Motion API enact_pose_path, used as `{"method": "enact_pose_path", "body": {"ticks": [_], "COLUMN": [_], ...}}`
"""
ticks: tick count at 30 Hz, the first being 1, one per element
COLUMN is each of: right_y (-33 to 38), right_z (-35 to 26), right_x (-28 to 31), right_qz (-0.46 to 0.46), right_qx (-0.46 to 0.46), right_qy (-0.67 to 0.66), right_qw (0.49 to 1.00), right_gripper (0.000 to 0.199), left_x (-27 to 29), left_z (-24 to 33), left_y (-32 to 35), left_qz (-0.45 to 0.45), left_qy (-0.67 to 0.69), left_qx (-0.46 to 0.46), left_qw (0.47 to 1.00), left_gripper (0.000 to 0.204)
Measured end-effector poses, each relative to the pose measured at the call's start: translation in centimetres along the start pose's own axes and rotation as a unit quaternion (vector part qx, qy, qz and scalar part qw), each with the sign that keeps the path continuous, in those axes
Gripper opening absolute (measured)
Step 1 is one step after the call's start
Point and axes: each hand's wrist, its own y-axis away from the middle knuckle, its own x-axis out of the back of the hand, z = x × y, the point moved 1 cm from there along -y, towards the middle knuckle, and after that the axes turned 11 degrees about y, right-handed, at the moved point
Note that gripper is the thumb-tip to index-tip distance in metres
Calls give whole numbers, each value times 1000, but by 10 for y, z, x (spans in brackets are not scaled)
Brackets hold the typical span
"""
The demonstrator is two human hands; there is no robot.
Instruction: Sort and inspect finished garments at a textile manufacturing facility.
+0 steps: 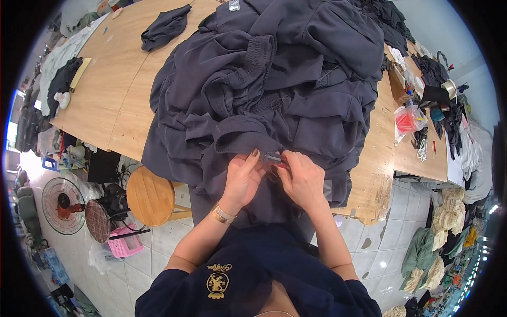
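Observation:
A large heap of dark grey garments with gathered elastic waistbands covers the table in front of me. My left hand pinches the edge of one garment's dark band between thumb and fingers. Close beside it, my right hand is closed around small thread snips with metal blades and a red handle. The blades point left, toward my left fingertips and the cloth edge. Whether they touch a thread is too small to tell.
The heap lies on a wooden table, with a small dark cloth piece at the far left. Left of me stand a round wooden stool and a fan. A red item in a plastic bag sits on the right.

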Motion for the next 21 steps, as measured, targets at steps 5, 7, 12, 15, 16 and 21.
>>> {"method": "enact_pose_path", "body": {"ticks": [5,7,12,15,16,21], "right_y": [-2,-1,2,1,1,-1], "right_z": [0,2,4,3,3,3], "right_x": [2,-1,-4,-2,-1,0], "right_qz": [-12,13,42,35,38,34], "right_qx": [9,15,13,5,9,14], "right_qy": [6,1,-29,-18,-19,-24], "right_qw": [1000,1000,999,999,999,999], "right_gripper": [20,21,22,21,21,21], "left_x": [-3,-3,-6,-6,-6,-3], "left_z": [1,1,-1,-1,-1,-2], "left_y": [2,2,1,1,1,1], "left_qz": [-22,-19,-11,-12,-7,1], "left_qy": [-29,-33,-39,-36,-39,-42], "left_qx": [-21,-22,-25,-28,-30,-32], "left_qw": [999,999,999,999,999,999], "left_gripper": [22,21,20,20,20,19]}}
